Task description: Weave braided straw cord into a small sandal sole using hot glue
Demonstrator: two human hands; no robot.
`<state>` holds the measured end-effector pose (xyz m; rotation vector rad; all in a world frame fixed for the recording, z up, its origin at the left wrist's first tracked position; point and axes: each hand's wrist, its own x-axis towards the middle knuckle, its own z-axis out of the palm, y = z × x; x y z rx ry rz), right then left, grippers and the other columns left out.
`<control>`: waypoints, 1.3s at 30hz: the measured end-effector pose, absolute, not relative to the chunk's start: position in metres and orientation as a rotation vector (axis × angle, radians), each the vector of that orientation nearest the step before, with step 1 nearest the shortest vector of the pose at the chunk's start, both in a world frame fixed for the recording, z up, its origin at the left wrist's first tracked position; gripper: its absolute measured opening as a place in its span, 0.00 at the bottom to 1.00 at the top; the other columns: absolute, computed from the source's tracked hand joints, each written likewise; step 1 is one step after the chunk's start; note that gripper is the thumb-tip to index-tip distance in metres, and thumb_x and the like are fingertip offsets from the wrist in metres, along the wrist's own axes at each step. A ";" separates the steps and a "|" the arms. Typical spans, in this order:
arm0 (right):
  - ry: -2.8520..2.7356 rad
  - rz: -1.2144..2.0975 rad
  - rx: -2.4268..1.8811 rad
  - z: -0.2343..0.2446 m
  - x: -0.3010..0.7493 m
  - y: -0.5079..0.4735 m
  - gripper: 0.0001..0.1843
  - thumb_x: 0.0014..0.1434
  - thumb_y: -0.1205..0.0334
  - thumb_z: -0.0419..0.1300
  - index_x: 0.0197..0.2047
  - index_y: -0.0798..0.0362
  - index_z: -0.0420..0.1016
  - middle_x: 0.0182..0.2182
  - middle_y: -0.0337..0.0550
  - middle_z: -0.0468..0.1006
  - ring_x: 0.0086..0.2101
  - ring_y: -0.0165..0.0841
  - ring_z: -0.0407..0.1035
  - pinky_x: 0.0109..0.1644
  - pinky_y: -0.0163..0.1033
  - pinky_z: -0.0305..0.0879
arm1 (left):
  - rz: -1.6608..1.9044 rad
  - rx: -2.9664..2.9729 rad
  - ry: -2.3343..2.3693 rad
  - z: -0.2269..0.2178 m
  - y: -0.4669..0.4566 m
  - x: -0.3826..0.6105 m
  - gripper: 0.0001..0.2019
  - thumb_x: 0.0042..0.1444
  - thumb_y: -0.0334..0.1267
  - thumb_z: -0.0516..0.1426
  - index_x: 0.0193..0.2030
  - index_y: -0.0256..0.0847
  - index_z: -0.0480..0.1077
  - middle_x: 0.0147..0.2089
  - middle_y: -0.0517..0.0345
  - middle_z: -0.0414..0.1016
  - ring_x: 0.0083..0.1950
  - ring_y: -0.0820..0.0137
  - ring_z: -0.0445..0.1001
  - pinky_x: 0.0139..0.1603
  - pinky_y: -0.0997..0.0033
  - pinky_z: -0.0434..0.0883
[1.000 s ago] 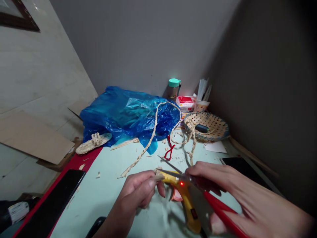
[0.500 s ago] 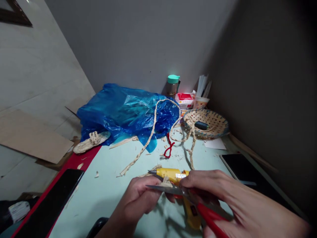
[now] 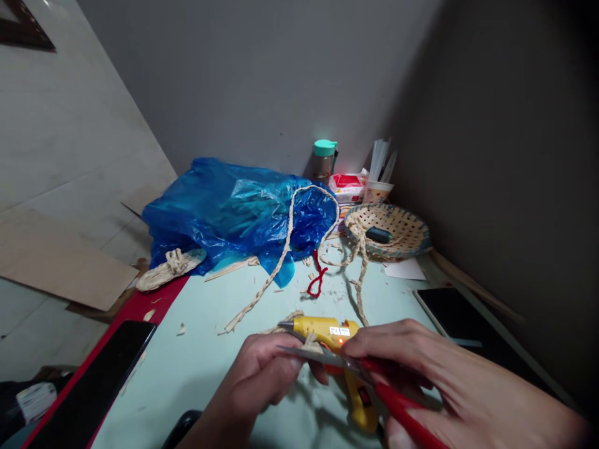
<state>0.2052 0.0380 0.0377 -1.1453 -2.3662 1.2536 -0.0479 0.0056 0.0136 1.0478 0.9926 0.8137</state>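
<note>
Low in the middle of the head view, my left hand (image 3: 264, 374) is closed on a piece of pale braided straw (image 3: 312, 343), most of it hidden by the fingers. My right hand (image 3: 412, 368) grips red-handled scissors (image 3: 405, 408) from the right. The parted scissor blades lie around the end of the straw, close to my left fingertips. Just behind the blades a yellow glue gun (image 3: 321, 325) rests on the table, its nozzle pointing left, partly covered by both hands.
A blue plastic bag (image 3: 224, 206) lies at the back with a long straw braid (image 3: 286, 249) over it. A woven basket (image 3: 397, 234) stands back right. Also around are a small straw sandal (image 3: 171, 269), red cord (image 3: 318, 284), a black phone (image 3: 93, 380) and a dark tablet (image 3: 458, 318).
The scissor blades have tilted slightly around the straw, and the red handles have shifted a little. A small orange light now shows on the glue gun. The view has moved slightly.
</note>
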 end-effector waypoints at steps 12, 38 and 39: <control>-2.419 0.960 -1.063 0.041 0.199 0.038 0.19 0.58 0.61 0.53 0.45 0.45 0.84 0.38 0.44 0.82 0.36 0.38 0.77 0.37 0.36 0.75 | 0.827 1.004 1.033 0.006 0.002 -0.046 0.21 0.59 0.54 0.58 0.33 0.34 0.80 0.16 0.69 0.48 0.18 0.79 0.44 0.21 0.71 0.42; -2.236 0.654 -1.133 0.033 0.200 0.058 0.13 0.70 0.55 0.52 0.41 0.54 0.73 0.29 0.40 0.75 0.26 0.32 0.67 0.30 0.34 0.64 | 0.971 0.841 0.874 0.012 0.004 -0.044 0.15 0.57 0.49 0.61 0.37 0.36 0.72 0.20 0.69 0.51 0.22 0.77 0.44 0.25 0.72 0.44; -2.210 0.612 -1.128 0.032 0.200 0.057 0.12 0.69 0.55 0.53 0.42 0.54 0.73 0.29 0.41 0.75 0.27 0.33 0.69 0.30 0.34 0.65 | 0.977 0.841 0.877 0.012 0.005 -0.044 0.16 0.57 0.49 0.61 0.37 0.36 0.73 0.20 0.68 0.53 0.23 0.77 0.45 0.25 0.72 0.45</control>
